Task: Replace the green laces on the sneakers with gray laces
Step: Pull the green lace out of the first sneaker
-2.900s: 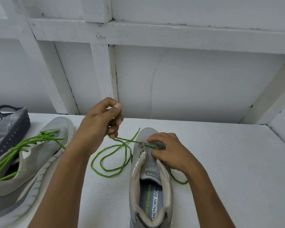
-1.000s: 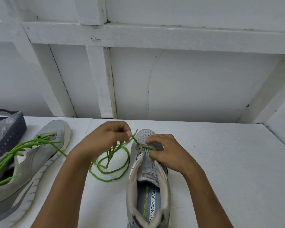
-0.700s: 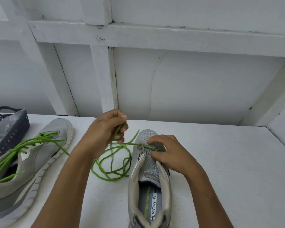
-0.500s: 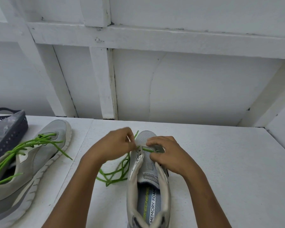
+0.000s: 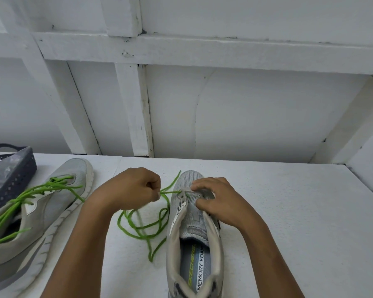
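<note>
Green round shoelace [image 5: 169, 192] is lying in loose loops on the white textured tabletop [image 5: 289, 222] at lower centre of the frame, with 1 strand running taut into the front eyelets of the gray mesh sneaker [image 5: 194, 231] just beside it. The left hand [image 5: 134, 188], left of the sneaker's toe, is pinching that strand between its curled fingers and thumb. The right hand [image 5: 220, 201] is resting on the sneaker's upper near the toe, its curled fingers gripping the eyelet edge. At lower left, another gray sneaker [image 5: 52, 203] is lying on the tabletop, its own green laces [image 5: 37, 190] threaded and trailing loose. A dark perforated plastic basket [image 5: 11, 179] is sitting at the left edge of the frame, just beside that sneaker.
</note>
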The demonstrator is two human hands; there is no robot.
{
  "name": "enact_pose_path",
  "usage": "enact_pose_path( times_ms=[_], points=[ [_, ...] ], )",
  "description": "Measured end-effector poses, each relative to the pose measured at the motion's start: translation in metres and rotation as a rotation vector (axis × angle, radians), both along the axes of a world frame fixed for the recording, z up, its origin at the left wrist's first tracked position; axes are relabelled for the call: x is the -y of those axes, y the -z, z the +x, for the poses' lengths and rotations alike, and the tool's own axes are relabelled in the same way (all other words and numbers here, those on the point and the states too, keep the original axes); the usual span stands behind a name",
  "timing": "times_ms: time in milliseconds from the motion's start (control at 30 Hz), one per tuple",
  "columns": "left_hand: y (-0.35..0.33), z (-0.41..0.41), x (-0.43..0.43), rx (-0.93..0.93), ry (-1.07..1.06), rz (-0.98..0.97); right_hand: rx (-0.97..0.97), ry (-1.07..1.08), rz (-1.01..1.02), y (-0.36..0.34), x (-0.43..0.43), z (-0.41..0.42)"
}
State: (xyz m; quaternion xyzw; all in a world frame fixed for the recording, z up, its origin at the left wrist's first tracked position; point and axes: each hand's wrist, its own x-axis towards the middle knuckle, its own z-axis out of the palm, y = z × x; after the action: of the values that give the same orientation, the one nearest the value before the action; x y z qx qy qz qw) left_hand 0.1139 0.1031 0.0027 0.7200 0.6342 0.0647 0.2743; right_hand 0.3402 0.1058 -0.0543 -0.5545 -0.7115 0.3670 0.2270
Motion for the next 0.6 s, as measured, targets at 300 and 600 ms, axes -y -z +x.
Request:
enact_pose_path(
  times_ms=[300, 600],
  points=[
    [-0.018, -0.009, 0.012, -0.090, -0.051, 0.050, 0.030, -0.010, 0.000, -0.005, 0.004, -0.002],
    [-0.020, 0.002, 0.017, 0.179, 0.011, 0.218, -0.132, -0.027, 0.071, -0.028, 0.018, -0.009]
  ],
)
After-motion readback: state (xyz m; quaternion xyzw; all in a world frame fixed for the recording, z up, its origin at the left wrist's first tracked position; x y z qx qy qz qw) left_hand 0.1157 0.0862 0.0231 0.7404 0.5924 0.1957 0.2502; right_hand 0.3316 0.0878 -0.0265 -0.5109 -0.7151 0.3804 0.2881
